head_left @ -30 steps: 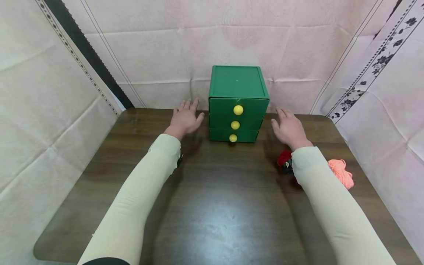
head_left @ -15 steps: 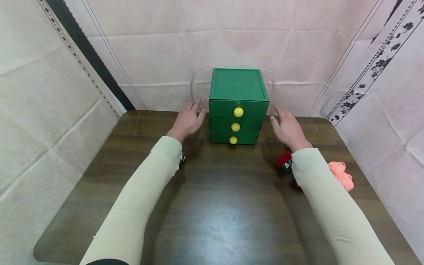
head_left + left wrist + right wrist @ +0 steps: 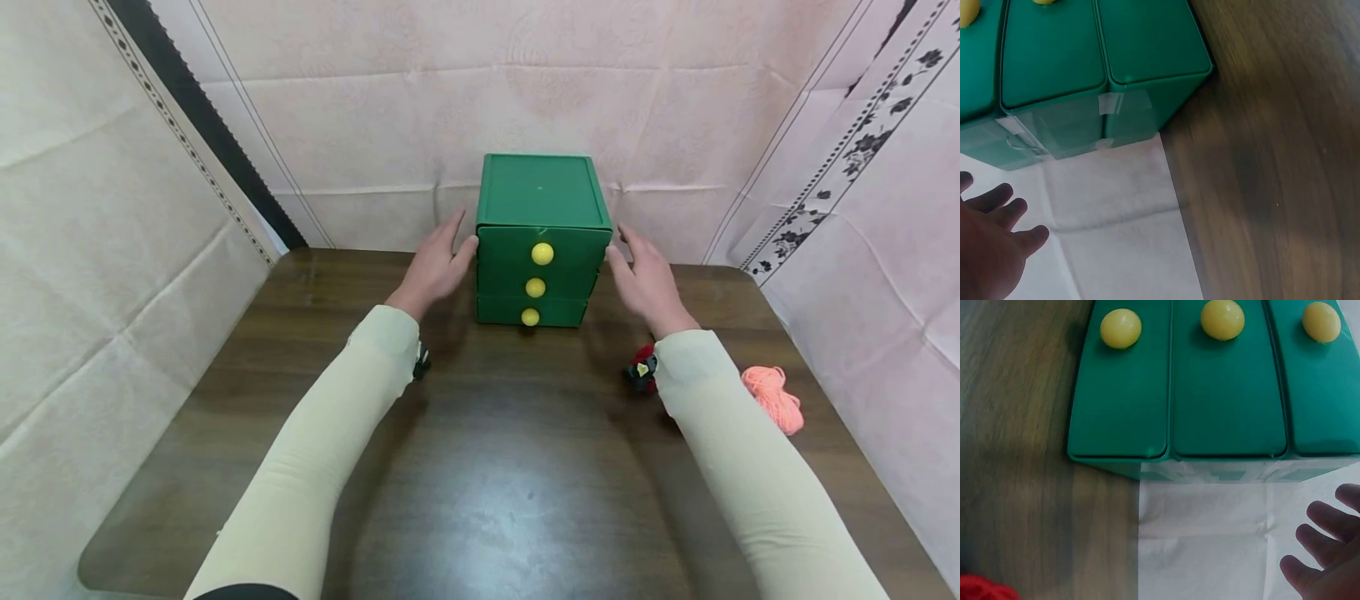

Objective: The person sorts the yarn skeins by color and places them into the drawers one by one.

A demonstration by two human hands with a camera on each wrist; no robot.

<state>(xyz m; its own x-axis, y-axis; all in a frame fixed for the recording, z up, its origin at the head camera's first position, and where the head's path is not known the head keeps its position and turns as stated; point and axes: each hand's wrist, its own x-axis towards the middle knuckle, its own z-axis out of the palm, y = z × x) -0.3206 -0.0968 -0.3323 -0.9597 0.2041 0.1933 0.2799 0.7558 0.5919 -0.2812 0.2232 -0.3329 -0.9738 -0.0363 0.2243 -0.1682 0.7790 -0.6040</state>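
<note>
A green box with three stacked drawers (image 3: 542,192) stands at the back of the table, its drawers pushed in. Each drawer front carries a round yellow knob (image 3: 1222,319). My left hand (image 3: 437,265) is at the box's left side, fingers spread and thumb close to the upper front edge. On the other side my right hand (image 3: 649,279) mirrors it, thumb near the right upper edge. In the wrist views, the left hand's fingers (image 3: 1007,212) and the right hand's fingers (image 3: 1325,531) are straight and hold nothing. Whether either thumb touches the box, I cannot tell.
A coral yarn skein (image 3: 774,400) lies on the brown table (image 3: 480,467) beyond my right forearm. Something red (image 3: 985,589) sits under my right wrist, mostly hidden. Pale cloth (image 3: 540,100) hangs behind the box and along both sides.
Both hands have moved inward, the left one rightward and the right one leftward, closer to the box's sides. The drawers and yarn have stayed put.
</note>
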